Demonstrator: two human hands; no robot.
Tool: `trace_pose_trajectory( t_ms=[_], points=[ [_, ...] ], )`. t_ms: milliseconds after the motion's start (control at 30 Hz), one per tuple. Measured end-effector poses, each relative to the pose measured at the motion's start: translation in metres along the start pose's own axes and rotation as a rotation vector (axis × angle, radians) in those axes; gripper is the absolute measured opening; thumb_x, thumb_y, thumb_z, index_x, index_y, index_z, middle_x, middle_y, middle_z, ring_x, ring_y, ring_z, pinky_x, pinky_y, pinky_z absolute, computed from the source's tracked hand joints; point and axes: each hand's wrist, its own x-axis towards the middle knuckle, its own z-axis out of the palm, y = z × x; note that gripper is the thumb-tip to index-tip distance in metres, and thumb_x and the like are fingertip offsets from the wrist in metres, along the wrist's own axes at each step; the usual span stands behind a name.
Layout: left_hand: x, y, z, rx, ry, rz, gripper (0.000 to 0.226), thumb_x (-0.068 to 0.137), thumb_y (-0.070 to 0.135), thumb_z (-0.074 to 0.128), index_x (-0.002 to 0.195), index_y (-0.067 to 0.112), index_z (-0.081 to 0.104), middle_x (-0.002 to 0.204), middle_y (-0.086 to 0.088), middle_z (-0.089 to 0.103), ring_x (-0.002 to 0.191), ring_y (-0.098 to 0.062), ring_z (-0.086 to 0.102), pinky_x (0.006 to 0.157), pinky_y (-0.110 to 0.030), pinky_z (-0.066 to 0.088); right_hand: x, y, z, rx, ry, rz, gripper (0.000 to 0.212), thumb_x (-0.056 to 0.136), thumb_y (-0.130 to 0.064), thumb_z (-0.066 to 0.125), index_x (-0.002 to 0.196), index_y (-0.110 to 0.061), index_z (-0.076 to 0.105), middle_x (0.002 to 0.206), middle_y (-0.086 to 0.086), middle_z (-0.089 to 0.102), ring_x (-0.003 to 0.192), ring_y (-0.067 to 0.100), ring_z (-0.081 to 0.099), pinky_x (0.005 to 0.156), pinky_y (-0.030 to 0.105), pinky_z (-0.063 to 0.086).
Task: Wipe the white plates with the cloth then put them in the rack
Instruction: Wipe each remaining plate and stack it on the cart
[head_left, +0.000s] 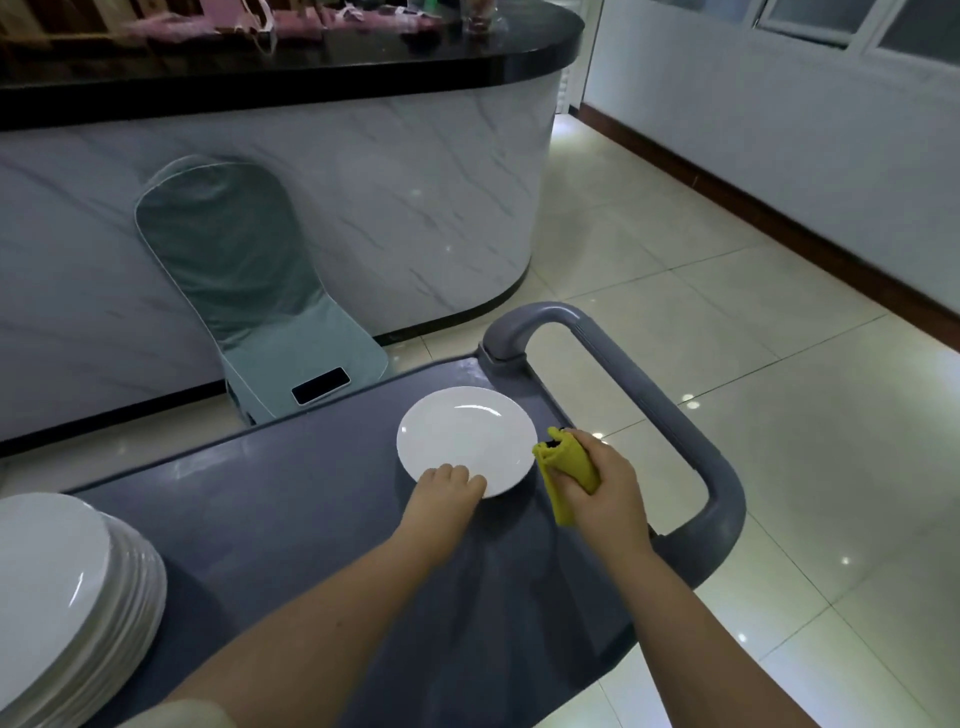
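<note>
My left hand (449, 486) grips the plate (465, 439)'s near rim; my right hand (597, 480), just right of it, clutches the cloth (563, 460).

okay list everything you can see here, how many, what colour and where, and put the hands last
plate: one, white, on the cart, right of middle
plate stack: one pile, white, cart's left end; count unclear
cart: one, grey, foreground, handle at right
cloth: one, yellow, bunched in the right hand
phone: one, dark screen, on the chair seat
chair: one, green cover, against the counter
counter: one, marble front, black top
left hand: fingers on the plate's near rim
right hand: gripping the cloth
</note>
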Motion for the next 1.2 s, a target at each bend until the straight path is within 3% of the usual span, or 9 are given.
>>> trace_pose_trajectory(
  t_ms=[167, 300, 367, 500, 633, 800, 1067, 1200],
  points=[
    [-0.004, -0.002, 0.028, -0.105, -0.031, -0.067, 0.052, 0.074, 0.004, 0.058, 0.121, 0.02, 0.046, 0.116, -0.002, 0.046, 0.107, -0.026, 0.046, 0.09, -0.035, 0.034, -0.005, 0.01, 0.01, -0.008, -0.056, 0.01, 0.039, 0.086, -0.035, 0.071, 0.123, -0.038, 0.061, 0.115, -0.014, 0.065, 0.11, 0.014, 0.059, 0.094, 0.043, 0.051],
    [-0.006, -0.007, 0.04, -0.203, 0.036, -0.049, 0.043, 0.081, 0.012, 0.063, 0.121, 0.022, 0.052, 0.117, 0.0, 0.048, 0.107, -0.025, 0.048, 0.091, -0.035, 0.038, -0.008, 0.006, 0.02, -0.017, -0.084, -0.003, 0.041, 0.086, -0.035, 0.071, 0.125, -0.035, 0.061, 0.116, -0.015, 0.065, 0.111, 0.012, 0.059, 0.095, 0.042, 0.05],
    [-0.007, -0.011, 0.036, -0.228, 0.03, -0.069, 0.035, 0.092, 0.027, 0.055, 0.127, 0.026, 0.05, 0.126, 0.001, 0.048, 0.115, -0.024, 0.045, 0.096, -0.037, 0.033, -0.006, -0.004, 0.026, -0.004, -0.098, -0.029, 0.041, 0.086, -0.032, 0.071, 0.126, -0.032, 0.061, 0.117, -0.014, 0.065, 0.111, 0.011, 0.059, 0.096, 0.042, 0.05],
    [-0.023, -0.041, 0.0, -0.362, 0.203, -0.258, 0.037, 0.092, 0.044, 0.054, 0.127, 0.031, 0.055, 0.127, 0.005, 0.053, 0.12, -0.021, 0.044, 0.096, -0.037, 0.03, 0.0, -0.04, 0.047, -0.02, -0.111, -0.131, 0.042, 0.086, -0.03, 0.072, 0.127, -0.031, 0.061, 0.12, -0.014, 0.064, 0.109, 0.008, 0.058, 0.097, 0.039, 0.05],
    [-0.075, -0.1, -0.047, -0.344, 0.353, -0.459, 0.031, 0.092, 0.039, 0.056, 0.12, 0.026, 0.061, 0.118, 0.0, 0.058, 0.113, -0.026, 0.049, 0.092, -0.038, 0.034, 0.005, -0.098, 0.092, -0.004, -0.192, -0.311, 0.042, 0.084, -0.025, 0.074, 0.124, -0.028, 0.062, 0.117, -0.018, 0.062, 0.106, 0.011, 0.057, 0.098, 0.042, 0.048],
    [-0.175, -0.162, -0.079, -0.32, 0.49, -0.757, 0.026, 0.089, 0.027, 0.062, 0.114, 0.02, 0.066, 0.113, -0.004, 0.064, 0.107, -0.03, 0.054, 0.087, -0.038, 0.036, -0.01, -0.166, 0.171, 0.037, -0.422, -0.552, 0.044, 0.085, -0.025, 0.074, 0.128, -0.02, 0.062, 0.117, -0.001, 0.068, 0.106, 0.024, 0.062, 0.091, 0.045, 0.047],
    [-0.347, -0.204, -0.069, -0.391, 0.531, -1.324, 0.031, 0.085, 0.037, 0.066, 0.114, 0.03, 0.06, 0.111, 0.004, 0.063, 0.106, -0.023, 0.053, 0.091, -0.043, 0.045, -0.08, -0.233, 0.27, 0.136, -0.602, -0.759, 0.045, 0.082, -0.024, 0.075, 0.125, -0.019, 0.064, 0.112, -0.002, 0.069, 0.099, 0.02, 0.063, 0.087, 0.046, 0.048],
    [-0.405, -0.207, -0.039, -0.719, 0.588, -1.531, 0.032, 0.077, 0.045, 0.072, 0.094, 0.022, 0.06, 0.091, 0.003, 0.063, 0.086, -0.019, 0.059, 0.071, -0.035, 0.05, -0.119, -0.251, 0.304, 0.12, -0.716, -0.734, 0.049, 0.082, -0.023, 0.076, 0.128, -0.022, 0.062, 0.12, -0.004, 0.066, 0.109, 0.02, 0.06, 0.095, 0.046, 0.046]
  ],
)
